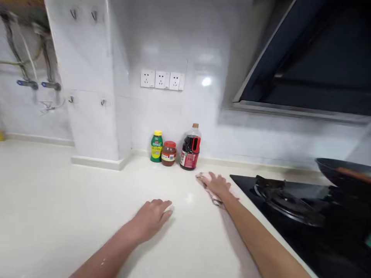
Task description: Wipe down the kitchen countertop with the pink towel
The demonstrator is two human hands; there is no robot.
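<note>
My right hand (218, 185) presses down on a pink and white cloth (213, 199) lying on the counter, near the left edge of the stove; its fingers are spread over the cloth. My left hand (153, 217) hovers low over the pale countertop (95, 208), thumb apart from loosely bent fingers. A small whitish patch shows between thumb and forefinger, too blurred to make out. Just behind the cloth stands a large soy sauce bottle (189, 154) with a red handle. Left of it are a red-lidded jar (168, 156) and a green bottle with a yellow cap (156, 148).
On the right, a black gas stove (261, 197) carries a burner (286, 200) and a dark wok (333, 170). A range hood (304, 69) juts out above it. Sockets (160, 80) line the back wall. A tiled pillar (92, 77) with hooks stands at left, beside water valves (50, 85).
</note>
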